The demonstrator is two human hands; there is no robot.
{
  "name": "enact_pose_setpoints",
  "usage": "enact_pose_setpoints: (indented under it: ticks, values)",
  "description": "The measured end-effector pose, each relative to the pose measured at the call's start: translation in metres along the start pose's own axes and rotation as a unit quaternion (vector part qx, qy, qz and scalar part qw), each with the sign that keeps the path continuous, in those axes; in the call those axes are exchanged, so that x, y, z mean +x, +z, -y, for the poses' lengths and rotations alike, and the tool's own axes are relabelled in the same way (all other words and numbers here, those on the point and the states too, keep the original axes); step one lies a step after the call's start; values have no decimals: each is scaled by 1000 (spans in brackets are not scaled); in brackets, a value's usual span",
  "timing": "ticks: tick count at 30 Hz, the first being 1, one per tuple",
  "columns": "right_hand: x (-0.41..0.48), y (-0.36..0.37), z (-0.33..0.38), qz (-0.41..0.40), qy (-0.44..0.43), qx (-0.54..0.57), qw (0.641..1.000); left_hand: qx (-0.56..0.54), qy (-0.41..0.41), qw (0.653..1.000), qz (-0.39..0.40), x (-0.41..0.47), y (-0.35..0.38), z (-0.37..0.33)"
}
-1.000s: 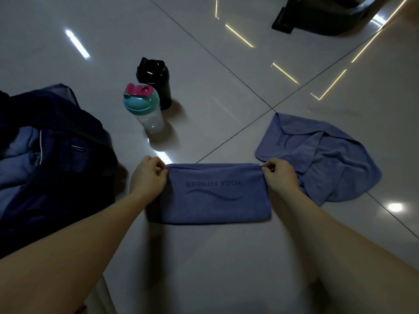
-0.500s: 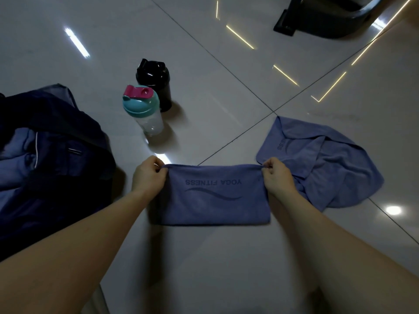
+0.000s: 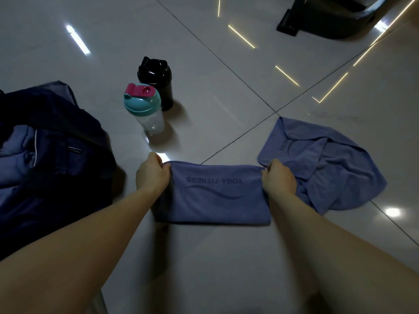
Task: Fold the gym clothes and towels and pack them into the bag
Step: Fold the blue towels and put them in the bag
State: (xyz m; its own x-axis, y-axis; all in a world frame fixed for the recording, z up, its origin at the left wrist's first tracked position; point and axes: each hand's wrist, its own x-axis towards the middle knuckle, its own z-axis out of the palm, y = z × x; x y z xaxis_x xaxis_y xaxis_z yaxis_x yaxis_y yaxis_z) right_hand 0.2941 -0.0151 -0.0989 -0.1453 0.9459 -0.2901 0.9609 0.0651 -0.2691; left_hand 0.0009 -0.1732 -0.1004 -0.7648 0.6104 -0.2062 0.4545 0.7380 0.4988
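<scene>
Navy fabric of an open bag (image 3: 52, 155) filled the far left of the tiled floor (image 3: 226, 268), with paler blue cloth showing inside it. Just right of the bag stood a clear shaker bottle (image 3: 145, 109) with a teal lid and pink cap, and a black bottle (image 3: 156, 80) stood close behind it. At centre, a folded blue towel (image 3: 215, 198) lay flat on the floor, its upside-down lettering reading "YOGA FITNESS" above a wave mark. The left hand (image 3: 152, 175) pinched the towel's far left corner, and the right hand (image 3: 277, 177) pinched its far right corner, so that the far edge was drawn taut between them. Farther right, a second blue towel (image 3: 335, 164) lay crumpled and unfolded, just beside the right hand. A dark object (image 3: 328, 17) occupied the upper right corner.
</scene>
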Motion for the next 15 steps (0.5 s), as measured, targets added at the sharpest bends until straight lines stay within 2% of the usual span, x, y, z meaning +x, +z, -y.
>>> enact_pose_setpoints:
  ticks: [2,3,4,6,7,9,12,15]
  values:
    - [-13,1,4,-73,-48,-11,996,55,116,990,-65,-15,0,2]
    - [-24,5,7,-105,-100,-19,989,76,188,976,-74,-26,4,4]
    - [-38,13,10,-112,-160,-29,980,90,252,962,-56,-39,10,6]
    - [-70,37,14,-52,-267,-66,960,133,320,938,25,-64,29,12]
    - [-82,48,12,-3,-291,-96,952,159,327,930,61,-72,39,15]
    - [-94,60,0,54,-276,-149,948,195,323,921,101,-78,53,22]
    - [-96,60,-30,34,-222,-184,957,212,315,919,103,-69,54,31]
    - [-96,53,-48,25,-178,-185,966,209,264,937,94,-65,50,30]
